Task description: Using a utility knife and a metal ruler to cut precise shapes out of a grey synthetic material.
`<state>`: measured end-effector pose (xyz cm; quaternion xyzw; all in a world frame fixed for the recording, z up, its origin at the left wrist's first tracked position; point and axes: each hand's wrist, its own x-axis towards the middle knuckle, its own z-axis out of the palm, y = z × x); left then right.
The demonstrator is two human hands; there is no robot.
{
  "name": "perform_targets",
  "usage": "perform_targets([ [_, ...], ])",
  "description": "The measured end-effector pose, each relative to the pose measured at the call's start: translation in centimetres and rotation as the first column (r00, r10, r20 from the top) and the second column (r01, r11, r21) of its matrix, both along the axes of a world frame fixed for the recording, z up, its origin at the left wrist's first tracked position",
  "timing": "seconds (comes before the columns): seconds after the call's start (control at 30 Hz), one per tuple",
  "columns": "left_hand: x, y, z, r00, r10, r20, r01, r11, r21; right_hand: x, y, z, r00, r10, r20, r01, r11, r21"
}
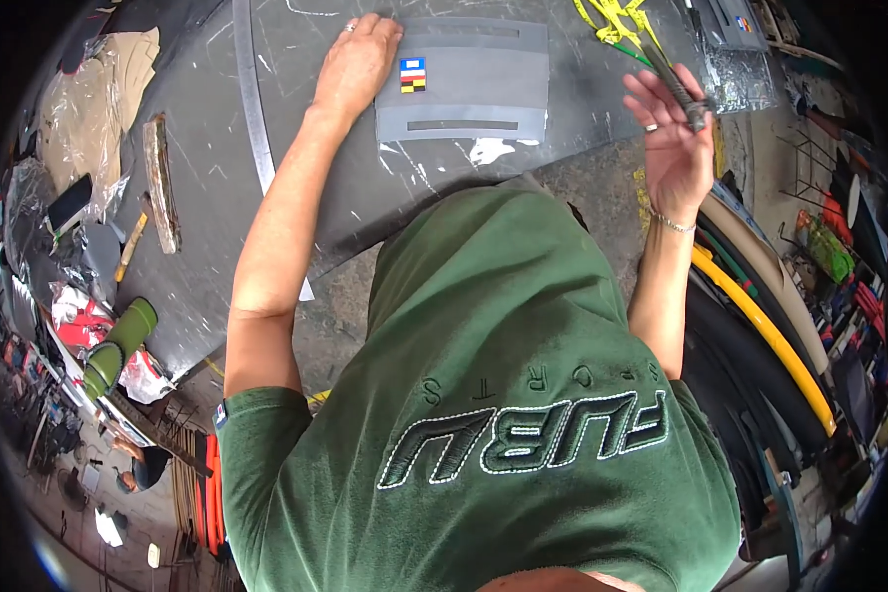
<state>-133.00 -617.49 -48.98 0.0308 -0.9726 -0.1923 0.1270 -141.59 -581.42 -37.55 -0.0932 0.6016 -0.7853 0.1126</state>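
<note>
A grey, slightly curved sheet (469, 84) lies on the dark worktable. It has a slot near its far edge, another near its near edge, and a small multicoloured patch (412, 75) at its left. My left hand (358, 67) rests flat beside the sheet, its fingertips by the far left corner. To the right of the sheet, my right hand (673, 148) is raised with the palm up. A dark rod-shaped tool (669, 81) lies across that palm, held by the thumb while the fingers stay loosely extended; its exact kind is unclear.
Tangled yellow strips (617, 22) lie by the tool's far end. A long grey strip (252, 99) runs down the worktable (202, 128). At left are a worn wooden bar (161, 183), a wooden-handled tool (131, 247) and a green roll (120, 345). Material rolls (765, 306) stand at right.
</note>
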Motion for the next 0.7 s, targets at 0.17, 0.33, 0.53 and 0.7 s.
perform_targets([
  [0.17, -0.7, 0.1, 1.0, 0.987, 0.024, 0.159, -0.022, 1.0, -0.014, 1.1, -3.9, -1.4, 0.883, 0.43, 0.187, -0.359, 0.876, -0.322],
  [0.33, -0.7, 0.5, 2.4, 0.99, 0.012, 0.143, -0.016, 0.999, 0.03, 2.4, -8.8, -4.8, 0.896, 0.399, 0.195, -0.431, 0.887, 0.165],
  [0.53, -1.2, 0.1, 3.0, 0.988, 0.013, 0.152, -0.025, 0.997, 0.077, 1.9, -10.6, -7.4, 0.739, 0.645, -0.196, -0.286, 0.563, 0.775],
  [0.7, -1.3, -0.2, 2.7, 0.992, 0.002, 0.122, -0.017, 0.992, 0.122, 1.8, -11.7, -7.9, 0.624, 0.715, -0.315, -0.082, 0.461, 0.884],
])
